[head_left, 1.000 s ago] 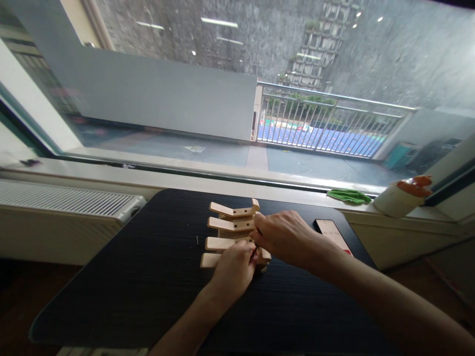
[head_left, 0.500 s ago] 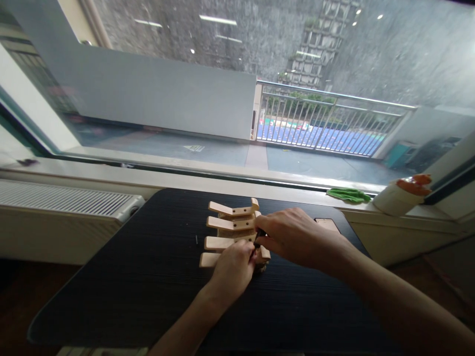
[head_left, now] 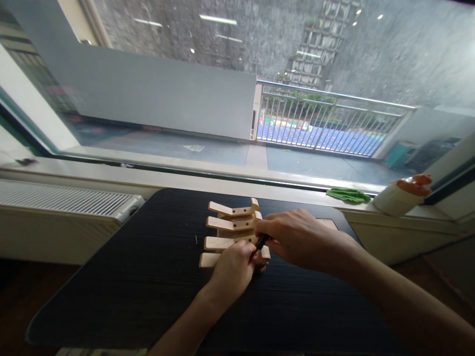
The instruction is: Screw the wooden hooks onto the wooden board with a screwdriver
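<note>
Wooden rack [head_left: 229, 243] by your hands has four slats [head_left: 232, 210] on; your left hand [head_left: 233, 269] grips its near end, your right hand [head_left: 297, 237] pinches a dark tool [head_left: 261, 241].

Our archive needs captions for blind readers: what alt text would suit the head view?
Two bare hands work on a slatted wooden rack lying on a black table: the left hand grips its near end while the right hand holds a small dark tool against it. Behind, a window sill carries a green cloth and a white bottle.
</note>
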`<state>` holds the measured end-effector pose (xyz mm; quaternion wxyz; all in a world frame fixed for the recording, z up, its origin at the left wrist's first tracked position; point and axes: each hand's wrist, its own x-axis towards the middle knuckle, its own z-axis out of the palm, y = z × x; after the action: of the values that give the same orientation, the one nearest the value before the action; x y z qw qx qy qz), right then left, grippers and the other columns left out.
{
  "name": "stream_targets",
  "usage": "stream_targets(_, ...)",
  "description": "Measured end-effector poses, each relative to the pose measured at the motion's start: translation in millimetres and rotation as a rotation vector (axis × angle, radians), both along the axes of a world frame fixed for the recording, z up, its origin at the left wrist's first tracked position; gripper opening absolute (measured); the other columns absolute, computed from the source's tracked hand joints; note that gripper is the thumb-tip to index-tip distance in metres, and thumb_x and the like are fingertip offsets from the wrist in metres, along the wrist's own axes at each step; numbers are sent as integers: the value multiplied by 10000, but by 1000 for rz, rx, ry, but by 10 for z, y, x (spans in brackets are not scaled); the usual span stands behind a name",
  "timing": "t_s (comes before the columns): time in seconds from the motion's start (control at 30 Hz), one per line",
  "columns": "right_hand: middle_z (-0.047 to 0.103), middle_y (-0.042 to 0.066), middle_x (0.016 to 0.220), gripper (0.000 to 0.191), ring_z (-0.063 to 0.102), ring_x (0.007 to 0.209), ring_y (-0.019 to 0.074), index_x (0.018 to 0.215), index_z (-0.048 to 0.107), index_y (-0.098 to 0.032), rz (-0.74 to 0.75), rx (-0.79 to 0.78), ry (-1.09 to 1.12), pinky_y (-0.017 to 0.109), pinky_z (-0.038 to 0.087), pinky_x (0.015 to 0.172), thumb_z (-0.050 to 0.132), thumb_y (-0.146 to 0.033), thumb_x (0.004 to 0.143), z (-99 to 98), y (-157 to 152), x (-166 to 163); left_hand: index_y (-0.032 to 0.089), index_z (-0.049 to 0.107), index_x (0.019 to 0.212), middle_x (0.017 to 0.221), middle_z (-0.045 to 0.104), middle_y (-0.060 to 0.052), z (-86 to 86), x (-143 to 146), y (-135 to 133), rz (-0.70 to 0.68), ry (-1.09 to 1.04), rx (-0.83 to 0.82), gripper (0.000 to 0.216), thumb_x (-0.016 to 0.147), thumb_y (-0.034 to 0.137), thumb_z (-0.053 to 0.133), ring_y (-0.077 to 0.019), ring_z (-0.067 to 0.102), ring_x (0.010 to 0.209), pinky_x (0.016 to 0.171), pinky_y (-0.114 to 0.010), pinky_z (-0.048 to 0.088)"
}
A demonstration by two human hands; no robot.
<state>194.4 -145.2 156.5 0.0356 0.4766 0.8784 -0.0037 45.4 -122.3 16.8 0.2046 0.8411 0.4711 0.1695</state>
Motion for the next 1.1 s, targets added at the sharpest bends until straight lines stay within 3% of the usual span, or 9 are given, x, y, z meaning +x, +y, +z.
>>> stream_targets(0.53, 645, 33, 715, 197, 612, 622, 193, 852, 547, -171, -68, 40, -36, 246, 285, 480, 419, -321, 854, -100, 22, -109, 190, 595, 802, 842, 610, -41, -5, -21, -4, -3, -36, -21, 117, 799, 196, 478, -174, 563, 834, 723, -260, 387)
stream_targets(0.63, 659, 18, 796, 147, 616, 685, 190, 912, 541, -191, -8, 8, 4, 245, 293, 498, 490, -283, 809, -20, -31, -75, 195, 601, 825, 858, 606, -42, -10, -19, 4, -14, -44, -16, 128, 792, 175, 479, -172, 561, 860, 752, -259, 390)
stream_targets(0.73, 657, 12, 803, 92, 611, 680, 176, 853, 546, -201, 25, -7, -11, 245, 295, 499, 466, -237, 825, 14, -56, -61, 196, 601, 831, 862, 605, -45, -14, -16, 14, -19, -41, -19, 136, 806, 187, 467, -170, 561, 862, 758, -259, 394)
stream_targets(1.0, 622, 56, 783, 138, 600, 622, 172, 931, 523, -143, -14, 95, -83, 240, 327, 467, 454, -223, 842, -163, 67, -105, 191, 592, 795, 834, 603, -38, 3, -14, 3, -8, -32, -28, 128, 812, 198, 465, -165, 556, 820, 732, -259, 383)
stream_targets(1.1, 614, 59, 776, 140, 602, 602, 184, 852, 558, -162, -3, 90, -155, 240, 333, 457, 421, -189, 849, -189, 97, -119, 186, 575, 757, 818, 602, -36, 5, -16, -8, -13, -45, -8, 126, 812, 196, 462, -161, 556, 799, 717, -255, 383)
